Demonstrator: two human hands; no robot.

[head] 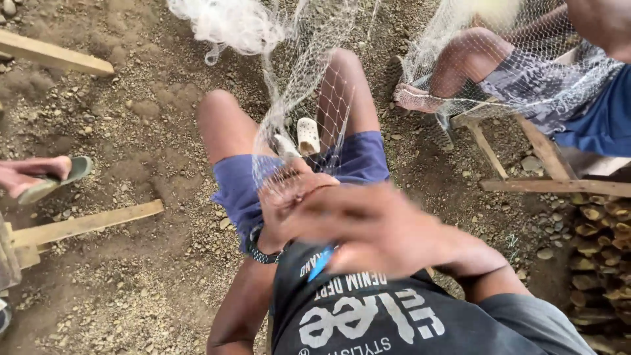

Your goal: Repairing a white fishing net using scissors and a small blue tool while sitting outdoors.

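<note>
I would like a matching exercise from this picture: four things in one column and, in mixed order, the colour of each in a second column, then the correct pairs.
Things:
1. fishing net
2. shorts
3. wristwatch
4. sandal

Colours:
A. blue
B. cream
C. translucent white
D. dark, almost black

Pairs: 1-C, 2-A, 3-D, 4-B

The wristwatch sits on the left hand, which grips the fishing net; the right hand is blurred.

No packages, signs or screens (view blurred).
</note>
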